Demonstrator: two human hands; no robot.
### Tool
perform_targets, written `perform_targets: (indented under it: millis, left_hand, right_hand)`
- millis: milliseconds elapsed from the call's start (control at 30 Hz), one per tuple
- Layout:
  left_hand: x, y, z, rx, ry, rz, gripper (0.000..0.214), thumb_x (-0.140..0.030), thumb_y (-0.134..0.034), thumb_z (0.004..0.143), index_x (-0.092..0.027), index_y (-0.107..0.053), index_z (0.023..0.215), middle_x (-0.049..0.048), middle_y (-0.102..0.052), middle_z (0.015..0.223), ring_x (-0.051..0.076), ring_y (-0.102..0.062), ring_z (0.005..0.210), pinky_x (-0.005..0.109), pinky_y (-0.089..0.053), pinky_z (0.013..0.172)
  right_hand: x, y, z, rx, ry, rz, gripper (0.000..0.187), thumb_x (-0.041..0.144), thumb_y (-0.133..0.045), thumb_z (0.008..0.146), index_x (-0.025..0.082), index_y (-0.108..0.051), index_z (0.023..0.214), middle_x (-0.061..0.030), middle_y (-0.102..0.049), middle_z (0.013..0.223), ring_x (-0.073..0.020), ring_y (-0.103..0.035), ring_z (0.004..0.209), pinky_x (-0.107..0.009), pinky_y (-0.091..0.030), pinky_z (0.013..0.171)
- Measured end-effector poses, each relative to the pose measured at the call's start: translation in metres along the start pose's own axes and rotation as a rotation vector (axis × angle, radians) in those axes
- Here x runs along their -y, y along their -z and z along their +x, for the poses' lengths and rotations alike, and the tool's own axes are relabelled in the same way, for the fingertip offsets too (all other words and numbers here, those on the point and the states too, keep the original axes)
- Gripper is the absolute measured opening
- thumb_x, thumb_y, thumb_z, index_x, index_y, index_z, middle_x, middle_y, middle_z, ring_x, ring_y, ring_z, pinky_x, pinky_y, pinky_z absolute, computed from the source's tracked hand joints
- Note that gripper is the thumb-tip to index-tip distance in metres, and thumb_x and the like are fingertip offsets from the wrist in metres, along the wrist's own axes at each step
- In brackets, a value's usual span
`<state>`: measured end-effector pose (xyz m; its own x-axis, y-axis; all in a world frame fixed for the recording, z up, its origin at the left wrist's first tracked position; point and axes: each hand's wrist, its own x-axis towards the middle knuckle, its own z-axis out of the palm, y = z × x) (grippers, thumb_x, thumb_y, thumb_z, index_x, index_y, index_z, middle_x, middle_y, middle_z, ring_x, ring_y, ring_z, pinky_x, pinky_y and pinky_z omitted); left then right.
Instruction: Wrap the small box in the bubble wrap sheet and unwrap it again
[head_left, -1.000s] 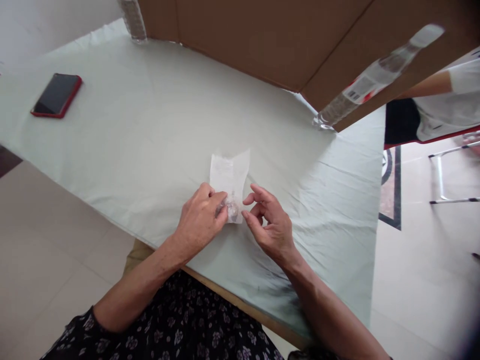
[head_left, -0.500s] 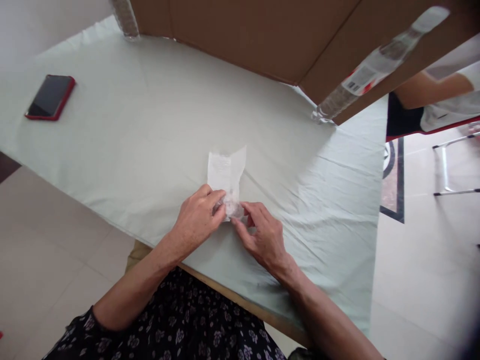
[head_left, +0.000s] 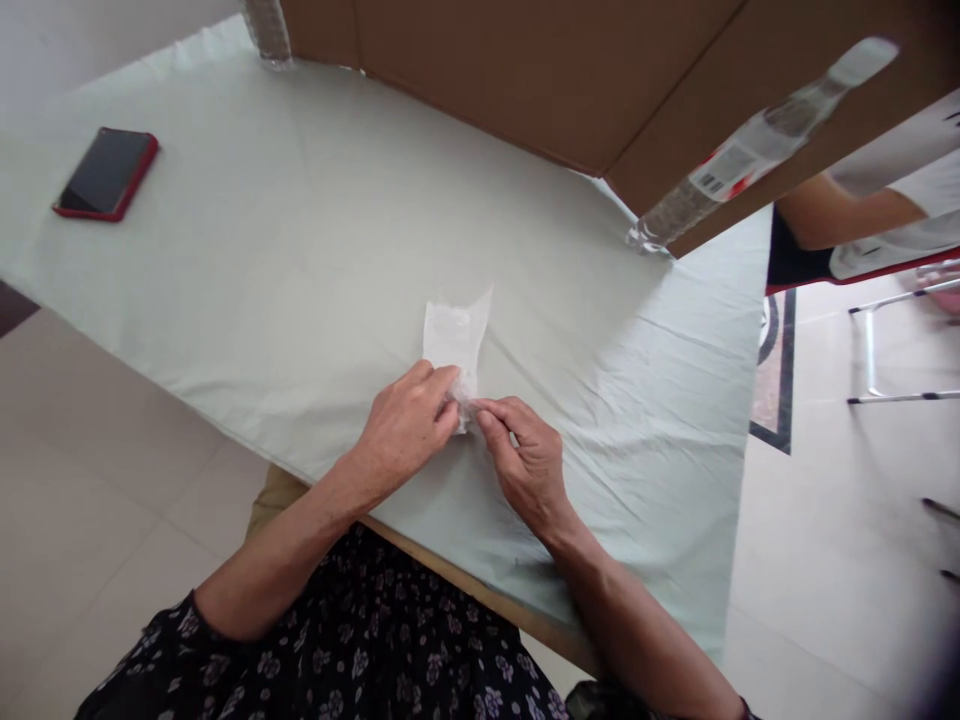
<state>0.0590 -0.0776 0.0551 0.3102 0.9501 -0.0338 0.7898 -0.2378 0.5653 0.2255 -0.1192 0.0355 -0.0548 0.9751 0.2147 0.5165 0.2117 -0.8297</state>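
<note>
On the pale green cloth lies a small white paper sheet (head_left: 452, 335), creased, with its far right corner raised. A crinkled piece of clear plastic (head_left: 466, 384) sits over the sheet's near end. My left hand (head_left: 407, 418) has its fingers closed on the plastic from the left and rests partly over the paper. From the right, my right hand (head_left: 528, 456) pinches the plastic's edge between thumb and forefinger. My fingers cover much of the plastic, so its full shape is hidden.
A brown cardboard panel (head_left: 480, 70) stands along the far side, with a clear plastic bottle (head_left: 735, 165) against its right part and another bottle (head_left: 268, 35) at its left. A phone in a red case (head_left: 109, 174) lies far left. A person's arm (head_left: 847, 212) shows beyond the panel.
My right thumb and forefinger have come together in a pinch on the plastic's edge. My left hand keeps hold with little movement. The whole view has shifted slightly.
</note>
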Motion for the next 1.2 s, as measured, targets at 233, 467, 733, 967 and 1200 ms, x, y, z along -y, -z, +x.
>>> perform_targets:
  millis: [233, 467, 733, 967, 1200]
  left_hand:
    - [0.002, -0.002, 0.0, -0.009, -0.012, -0.078, 0.061, -0.014, -0.053, 0.088, -0.013, -0.044, 0.149, 0.0066, -0.065, 0.097, 0.02, -0.062, 0.086, 0.034, -0.052, 0.083]
    - [0.008, -0.003, 0.002, -0.018, -0.021, -0.208, 0.064, -0.013, -0.055, 0.085, -0.013, -0.044, 0.148, 0.0014, -0.062, 0.084, 0.016, -0.058, 0.075, 0.034, -0.052, 0.08]
    - [0.007, 0.004, 0.001, 0.006, 0.015, -0.38, 0.072, -0.011, -0.057, 0.077, -0.01, -0.043, 0.148, -0.002, -0.058, 0.081, 0.013, -0.054, 0.07, 0.029, -0.051, 0.076]
    - [0.0, -0.006, 0.002, -0.077, 0.066, -0.291, 0.063, -0.027, -0.067, 0.083, -0.011, -0.051, 0.142, 0.004, -0.064, 0.092, 0.018, -0.06, 0.08, 0.037, -0.053, 0.085]
    - [0.003, -0.014, 0.0, -0.102, -0.011, -0.228, 0.056, -0.02, -0.064, 0.086, -0.015, -0.051, 0.141, 0.0079, -0.067, 0.104, 0.021, -0.064, 0.089, 0.036, -0.053, 0.084]
  right_hand:
    - [0.013, 0.002, 0.002, 0.108, 0.092, -0.084, 0.024, 0.027, -0.053, 0.1, 0.02, -0.072, 0.113, -0.0076, -0.073, 0.097, -0.018, -0.068, 0.086, -0.032, -0.054, 0.079]
    - [0.012, 0.021, 0.023, 0.323, 0.013, -0.021, 0.031, 0.014, -0.048, 0.094, 0.022, -0.076, 0.106, -0.0046, -0.074, 0.093, -0.0163, -0.068, 0.084, -0.031, -0.052, 0.078]
    - [0.009, 0.019, 0.032, 0.381, 0.025, -0.197, 0.017, 0.017, -0.06, 0.087, 0.018, -0.069, 0.101, -0.0021, -0.069, 0.083, -0.0128, -0.057, 0.069, -0.026, -0.042, 0.065]
    - [0.019, 0.029, 0.043, 0.555, 0.103, -0.369, 0.027, 0.013, -0.054, 0.087, 0.017, -0.063, 0.111, -0.004, -0.071, 0.091, -0.0147, -0.06, 0.075, -0.027, -0.041, 0.069]
    - [0.017, 0.04, 0.069, 0.687, 0.107, -0.255, 0.04, 0.01, -0.051, 0.081, 0.018, -0.062, 0.118, 0.0009, -0.07, 0.079, -0.0139, -0.061, 0.07, -0.027, -0.043, 0.07]
